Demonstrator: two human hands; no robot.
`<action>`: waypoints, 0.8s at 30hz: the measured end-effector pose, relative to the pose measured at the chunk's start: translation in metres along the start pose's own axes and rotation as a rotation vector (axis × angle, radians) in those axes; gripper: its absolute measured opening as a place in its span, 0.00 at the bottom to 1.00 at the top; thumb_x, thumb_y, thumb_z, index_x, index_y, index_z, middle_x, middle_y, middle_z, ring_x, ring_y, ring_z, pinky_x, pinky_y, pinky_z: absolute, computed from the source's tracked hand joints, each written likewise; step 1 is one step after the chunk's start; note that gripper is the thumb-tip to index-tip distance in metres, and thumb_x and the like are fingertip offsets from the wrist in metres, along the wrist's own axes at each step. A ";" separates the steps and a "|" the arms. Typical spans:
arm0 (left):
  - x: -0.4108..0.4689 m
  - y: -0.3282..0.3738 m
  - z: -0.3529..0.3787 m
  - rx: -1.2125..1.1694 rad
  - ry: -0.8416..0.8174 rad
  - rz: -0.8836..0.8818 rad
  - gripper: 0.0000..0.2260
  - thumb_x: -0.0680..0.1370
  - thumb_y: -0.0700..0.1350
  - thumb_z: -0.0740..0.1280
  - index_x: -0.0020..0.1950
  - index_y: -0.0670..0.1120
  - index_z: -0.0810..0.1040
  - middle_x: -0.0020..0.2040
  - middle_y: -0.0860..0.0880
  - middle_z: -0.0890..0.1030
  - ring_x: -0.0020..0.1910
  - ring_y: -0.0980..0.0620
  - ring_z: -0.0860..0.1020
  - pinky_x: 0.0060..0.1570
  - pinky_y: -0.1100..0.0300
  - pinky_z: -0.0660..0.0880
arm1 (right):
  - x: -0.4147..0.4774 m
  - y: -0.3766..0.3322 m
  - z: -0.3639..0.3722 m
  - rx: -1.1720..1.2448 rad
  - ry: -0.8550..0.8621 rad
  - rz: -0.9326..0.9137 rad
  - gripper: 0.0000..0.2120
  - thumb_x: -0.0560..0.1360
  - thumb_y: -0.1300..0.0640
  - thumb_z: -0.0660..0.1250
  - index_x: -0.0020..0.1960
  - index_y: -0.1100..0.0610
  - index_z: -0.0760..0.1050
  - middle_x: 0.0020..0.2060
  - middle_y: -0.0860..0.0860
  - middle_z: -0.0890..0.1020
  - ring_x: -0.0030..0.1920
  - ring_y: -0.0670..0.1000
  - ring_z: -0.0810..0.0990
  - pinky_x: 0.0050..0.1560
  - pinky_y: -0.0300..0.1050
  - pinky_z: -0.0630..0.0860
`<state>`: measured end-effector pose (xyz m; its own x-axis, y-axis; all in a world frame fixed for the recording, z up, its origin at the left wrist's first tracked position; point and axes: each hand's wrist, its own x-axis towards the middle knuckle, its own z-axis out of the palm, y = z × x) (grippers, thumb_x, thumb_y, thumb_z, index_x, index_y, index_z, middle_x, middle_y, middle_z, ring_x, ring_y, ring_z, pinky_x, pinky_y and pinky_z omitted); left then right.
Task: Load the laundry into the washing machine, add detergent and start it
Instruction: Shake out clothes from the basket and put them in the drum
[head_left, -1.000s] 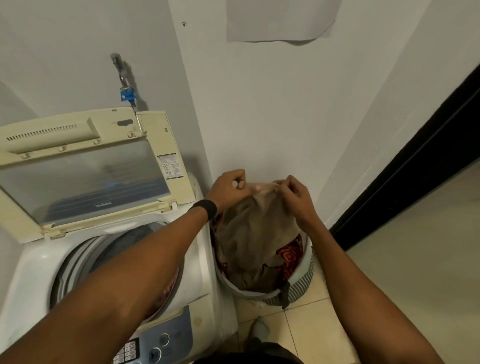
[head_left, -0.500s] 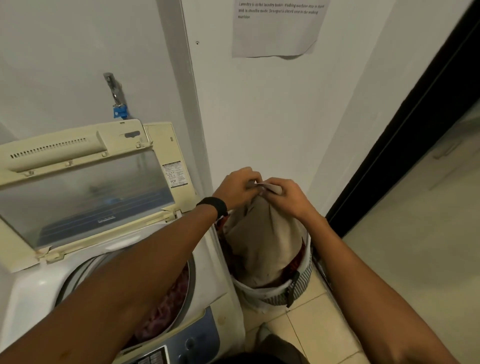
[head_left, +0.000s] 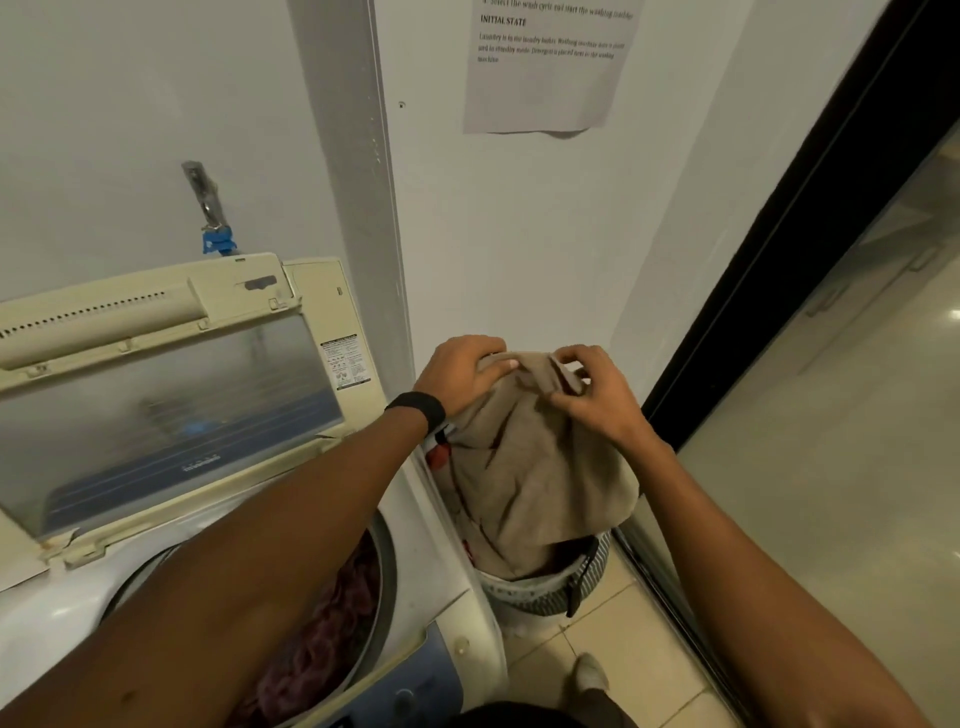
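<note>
beige garment (head_left: 530, 467) bunched, held up by its top edge, hanging down into striped laundry basket (head_left: 545, 600) just right of white top-load washing machine (head_left: 436, 571), lid (head_left: 156, 405) raised, maroon clothes (head_left: 337, 613) inside

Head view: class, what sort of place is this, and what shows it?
Probably a home laundry corner: a top-loading washing machine with its lid raised, a wall tap above it, and a striped laundry basket beside it.

Place: home laundry corner.
Main fixture: top-loading washing machine (head_left: 452, 566), lid (head_left: 156, 415) raised.
Behind it: wall tap (head_left: 205, 200).
Right of it: laundry basket (head_left: 540, 597) on tiled floor (head_left: 623, 670).
</note>
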<state>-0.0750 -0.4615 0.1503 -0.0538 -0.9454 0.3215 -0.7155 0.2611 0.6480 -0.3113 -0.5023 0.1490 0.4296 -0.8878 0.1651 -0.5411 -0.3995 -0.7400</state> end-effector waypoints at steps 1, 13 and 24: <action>0.002 0.005 0.002 -0.044 -0.009 0.000 0.14 0.82 0.54 0.67 0.41 0.47 0.78 0.35 0.53 0.78 0.39 0.51 0.77 0.45 0.50 0.75 | 0.002 -0.006 0.005 0.043 -0.057 -0.032 0.24 0.71 0.54 0.77 0.65 0.49 0.76 0.61 0.45 0.78 0.59 0.44 0.77 0.58 0.40 0.76; -0.008 -0.032 -0.022 0.037 -0.094 -0.143 0.15 0.77 0.57 0.74 0.36 0.53 0.75 0.33 0.54 0.75 0.35 0.52 0.74 0.37 0.58 0.65 | 0.013 0.005 -0.016 0.091 0.173 0.056 0.07 0.80 0.57 0.64 0.50 0.50 0.81 0.46 0.43 0.84 0.49 0.43 0.80 0.49 0.37 0.73; -0.016 -0.041 -0.021 -0.249 0.174 -0.325 0.11 0.83 0.51 0.67 0.49 0.44 0.74 0.39 0.50 0.73 0.38 0.52 0.71 0.40 0.60 0.68 | 0.013 0.003 -0.017 0.170 0.480 0.292 0.08 0.81 0.54 0.59 0.50 0.55 0.75 0.42 0.48 0.79 0.44 0.51 0.77 0.46 0.49 0.72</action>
<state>-0.0303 -0.4524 0.1332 0.2799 -0.9446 0.1714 -0.4853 0.0148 0.8742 -0.3196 -0.5188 0.1598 -0.1164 -0.9756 0.1861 -0.4475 -0.1158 -0.8867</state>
